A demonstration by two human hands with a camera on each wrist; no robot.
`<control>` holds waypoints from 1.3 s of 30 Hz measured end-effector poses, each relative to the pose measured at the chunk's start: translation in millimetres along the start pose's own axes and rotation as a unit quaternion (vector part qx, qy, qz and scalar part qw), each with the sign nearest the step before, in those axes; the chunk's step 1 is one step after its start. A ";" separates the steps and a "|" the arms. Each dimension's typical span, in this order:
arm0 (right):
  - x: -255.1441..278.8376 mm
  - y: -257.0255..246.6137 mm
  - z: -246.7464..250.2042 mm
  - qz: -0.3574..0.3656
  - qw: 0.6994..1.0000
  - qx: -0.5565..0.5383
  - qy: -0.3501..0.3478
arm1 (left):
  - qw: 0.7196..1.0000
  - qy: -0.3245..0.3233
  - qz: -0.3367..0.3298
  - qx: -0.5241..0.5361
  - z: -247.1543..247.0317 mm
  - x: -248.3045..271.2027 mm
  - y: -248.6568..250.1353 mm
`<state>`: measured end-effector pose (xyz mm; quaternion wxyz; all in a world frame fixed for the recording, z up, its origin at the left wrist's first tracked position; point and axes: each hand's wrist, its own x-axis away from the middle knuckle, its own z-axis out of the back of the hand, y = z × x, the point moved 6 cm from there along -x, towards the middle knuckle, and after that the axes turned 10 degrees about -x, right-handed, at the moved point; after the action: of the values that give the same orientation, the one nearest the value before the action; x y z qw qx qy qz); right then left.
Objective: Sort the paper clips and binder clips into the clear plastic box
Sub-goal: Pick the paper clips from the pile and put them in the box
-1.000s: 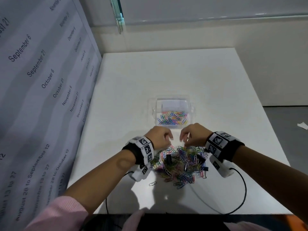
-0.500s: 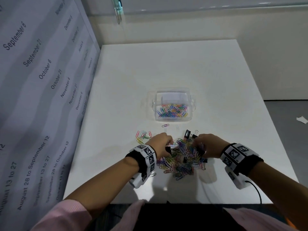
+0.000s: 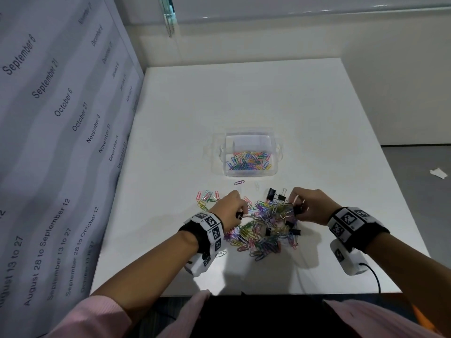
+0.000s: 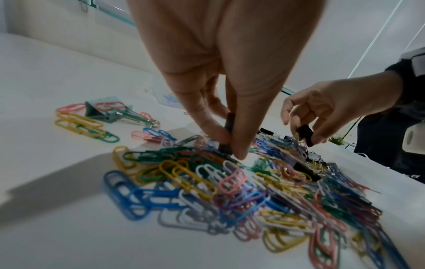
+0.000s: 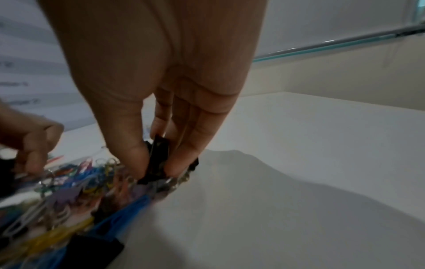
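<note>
A pile of coloured paper clips (image 3: 262,230) mixed with black binder clips lies on the white table (image 3: 244,98) near its front edge. My left hand (image 3: 234,206) pinches a small black binder clip (image 4: 227,134) at the pile's left side. At the right side my right hand (image 3: 306,206) pinches another black binder clip (image 5: 158,156). The clear plastic box (image 3: 247,154) stands just beyond the pile with several coloured paper clips in it. Two black binder clips (image 3: 274,194) lie between pile and box.
A small group of loose paper clips (image 3: 207,198) with a grey binder clip (image 4: 101,111) lies left of my left hand. Single clips (image 3: 239,182) lie in front of the box. A printed partition wall (image 3: 48,142) lines the table's left edge.
Both hands came back from the box to the pile and dropped onto it. Each now pinches a black binder clip. The head view shifted slightly.
</note>
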<state>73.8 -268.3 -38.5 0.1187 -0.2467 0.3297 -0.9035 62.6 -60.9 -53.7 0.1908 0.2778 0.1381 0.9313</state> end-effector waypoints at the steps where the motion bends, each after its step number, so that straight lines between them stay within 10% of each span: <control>1: 0.3 2.2 3.6 -0.011 1.000 -0.007 0.002 | 1.000 0.007 0.001 0.010 -0.1 0.7 -0.6; 15: 10.3 12.1 11.6 -0.077 0.997 -0.004 -0.001 | 0.979 0.109 0.109 0.132 24.3 23.6 -66.8; 30: -6.5 -34.6 -46.4 0.017 0.992 0.104 -0.064 | 0.967 0.145 0.195 0.080 28.0 37.6 -104.2; 39: -7.7 -29.8 -44.6 -0.005 0.997 0.050 -0.051 | 0.993 0.098 0.059 0.031 26.8 27.1 -24.9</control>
<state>55.4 -219.0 -51.3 0.1430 -0.2878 0.2768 -0.9056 64.0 -22.9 -28.5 0.1124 0.1985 0.1682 0.9590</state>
